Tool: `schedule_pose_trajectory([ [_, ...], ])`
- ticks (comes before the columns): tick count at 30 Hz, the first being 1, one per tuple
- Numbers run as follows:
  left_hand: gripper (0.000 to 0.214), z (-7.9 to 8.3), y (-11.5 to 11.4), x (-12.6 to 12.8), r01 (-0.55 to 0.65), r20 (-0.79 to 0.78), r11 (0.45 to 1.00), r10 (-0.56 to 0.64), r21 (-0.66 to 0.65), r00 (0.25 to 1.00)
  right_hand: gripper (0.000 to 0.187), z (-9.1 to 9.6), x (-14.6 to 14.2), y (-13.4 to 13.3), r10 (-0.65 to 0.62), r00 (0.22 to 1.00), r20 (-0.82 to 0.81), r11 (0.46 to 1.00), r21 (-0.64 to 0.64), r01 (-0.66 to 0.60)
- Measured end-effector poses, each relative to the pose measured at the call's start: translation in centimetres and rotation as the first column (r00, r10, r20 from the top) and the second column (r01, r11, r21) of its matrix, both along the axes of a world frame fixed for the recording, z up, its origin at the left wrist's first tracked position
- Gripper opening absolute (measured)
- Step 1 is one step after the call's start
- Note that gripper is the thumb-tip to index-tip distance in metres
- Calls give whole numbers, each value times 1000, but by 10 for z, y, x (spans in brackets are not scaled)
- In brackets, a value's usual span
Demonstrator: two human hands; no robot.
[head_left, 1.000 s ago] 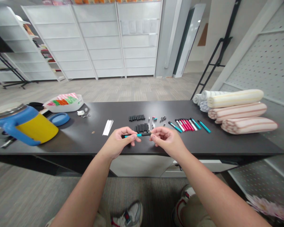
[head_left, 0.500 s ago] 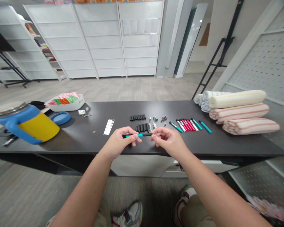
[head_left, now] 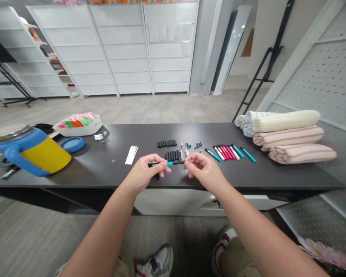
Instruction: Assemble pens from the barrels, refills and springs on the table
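Note:
My left hand (head_left: 145, 174) pinches a teal and black pen (head_left: 169, 163) by its teal end, just above the near part of the black table (head_left: 103, 165). My right hand (head_left: 203, 169) has its fingertips closed on the pen's black right end. Behind the pen lie two groups of black pen sleeves (head_left: 173, 155), small metal and teal parts (head_left: 187, 146), and a row of finished pens (head_left: 227, 152) in teal, red and white. Thin white refills (head_left: 132, 154) lie to the left.
A yellow and blue mug (head_left: 31, 151) stands at the left with a blue lid (head_left: 72, 144) and a white tray of coloured items (head_left: 77, 125). Rolled towels (head_left: 288, 134) are stacked at the right. White shelving fills the far wall.
Both hands stay on the pen. My right hand's fingers have closed in tighter on the black end; the pen has hardly shifted.

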State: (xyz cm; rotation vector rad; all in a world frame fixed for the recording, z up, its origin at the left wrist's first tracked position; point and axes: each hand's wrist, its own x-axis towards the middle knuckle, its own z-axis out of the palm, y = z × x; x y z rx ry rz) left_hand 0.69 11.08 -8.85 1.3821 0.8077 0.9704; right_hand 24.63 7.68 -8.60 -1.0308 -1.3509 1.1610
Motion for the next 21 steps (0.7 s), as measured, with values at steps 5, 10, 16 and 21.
schedule_pose_trajectory([
  [5,27,-2,1,-2,15,-35,1000,-15,14,999,37,-3,1,2,21,999,-32,999,-43,-22],
  [10,28,-2,1,-3,18,-33,1000,-17,13,999,39,-5,2,3,49,998,-47,996,-75,-52],
  [16,28,-2,0,-3,15,-60,999,-13,30,998,36,-9,3,4,46,999,6,995,-86,-46],
  [21,29,-2,-1,-3,15,-86,999,-12,39,996,38,-8,3,3,53,998,-17,995,-89,-54],
])
